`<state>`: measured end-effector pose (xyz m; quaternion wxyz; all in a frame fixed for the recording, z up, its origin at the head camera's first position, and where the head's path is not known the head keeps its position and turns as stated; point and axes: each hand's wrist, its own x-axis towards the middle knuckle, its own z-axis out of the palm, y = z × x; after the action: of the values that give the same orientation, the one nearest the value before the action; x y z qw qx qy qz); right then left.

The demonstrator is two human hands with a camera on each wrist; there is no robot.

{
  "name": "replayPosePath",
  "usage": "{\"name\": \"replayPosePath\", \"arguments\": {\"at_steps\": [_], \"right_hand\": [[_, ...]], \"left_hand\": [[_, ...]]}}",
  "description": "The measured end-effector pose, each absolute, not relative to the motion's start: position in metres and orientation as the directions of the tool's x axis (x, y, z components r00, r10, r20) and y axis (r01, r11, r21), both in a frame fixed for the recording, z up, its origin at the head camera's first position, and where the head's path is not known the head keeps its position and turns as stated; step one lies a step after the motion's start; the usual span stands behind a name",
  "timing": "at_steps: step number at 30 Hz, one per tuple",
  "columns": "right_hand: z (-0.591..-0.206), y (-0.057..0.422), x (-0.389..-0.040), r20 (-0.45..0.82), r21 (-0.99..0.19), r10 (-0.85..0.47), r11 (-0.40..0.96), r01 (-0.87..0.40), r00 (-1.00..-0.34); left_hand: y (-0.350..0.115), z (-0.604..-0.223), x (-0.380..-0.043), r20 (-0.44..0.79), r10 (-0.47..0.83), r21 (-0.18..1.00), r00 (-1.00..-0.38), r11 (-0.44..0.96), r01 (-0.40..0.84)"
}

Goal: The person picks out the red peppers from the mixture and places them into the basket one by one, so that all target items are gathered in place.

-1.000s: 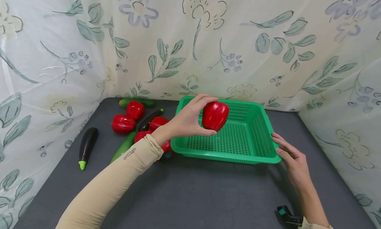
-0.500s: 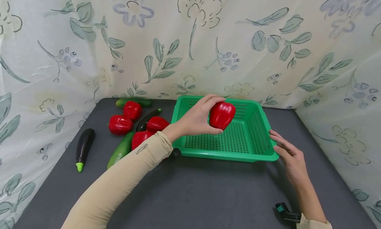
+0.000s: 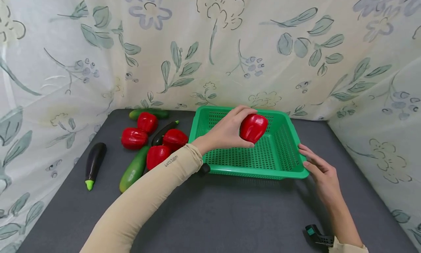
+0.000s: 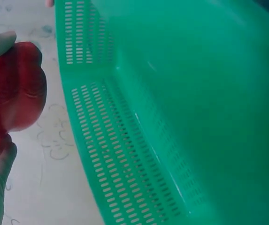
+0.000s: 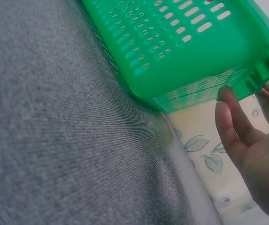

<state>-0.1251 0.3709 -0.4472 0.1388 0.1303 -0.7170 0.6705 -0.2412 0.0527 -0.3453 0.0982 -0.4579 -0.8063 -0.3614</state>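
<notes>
Left hand [image 3: 227, 132] pinches a red pepper [image 3: 254, 128], thumb underneath, fingers over the top. Pepper is up above the inside of the green basket [image 3: 250, 170]; left wrist view shows a gap between it and the basket wall. Pepper sits tilted in the grip.

Right hand [image 3: 323, 176] is relaxed, fingers fairly straight, touching the basket's right rim near the front corner. Right wrist view has the fingertips on the outer side, just under the rim.

Basket sits upright on the dark grey tabletop [image 3: 236, 213]. Left of it, a loose group: four more red peppers [image 3: 134, 138], a slim dark eggplant [image 3: 166, 131] with green tip between them, one long green vegetable [image 3: 135, 169] pointing toward the person, another green one [image 3: 149, 113] lying crosswise at the back. Fatter dark eggplant [image 3: 95, 164] lies apart at far left, green end nearest.

Black strapped device [image 3: 318, 235] at the right wrist. Beige sleeve [image 3: 148, 198] covers the left arm. Floral cloth [image 3: 223, 45] hangs behind and on both sides.
</notes>
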Motion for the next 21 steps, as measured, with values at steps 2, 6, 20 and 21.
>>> {"name": "replayPosePath", "arguments": {"at_steps": [2, 6, 20, 21], "right_hand": [[-0.448, 0.372, -0.126, 0.371, -0.927, -0.003, 0.063, -0.371, -0.929], [-0.449, 0.374, -0.127, 0.37, -0.928, -0.007, 0.051, -0.37, -0.929], [-0.441, 0.379, -0.127, 0.355, -0.934, -0.025, 0.043, -0.356, -0.935], [-0.44, 0.38, -0.127, 0.354, -0.934, -0.022, 0.045, -0.354, -0.935]], "left_hand": [[0.056, -0.344, -0.242, 0.483, 0.664, 0.495, -0.571, 0.331, 0.803], [0.061, -0.342, -0.244, 0.479, 0.654, 0.513, -0.585, 0.332, 0.792], [0.087, -0.343, -0.27, 0.439, 0.627, 0.607, -0.644, 0.322, 0.727], [0.091, -0.345, -0.273, 0.435, 0.624, 0.622, -0.649, 0.313, 0.717]]}}
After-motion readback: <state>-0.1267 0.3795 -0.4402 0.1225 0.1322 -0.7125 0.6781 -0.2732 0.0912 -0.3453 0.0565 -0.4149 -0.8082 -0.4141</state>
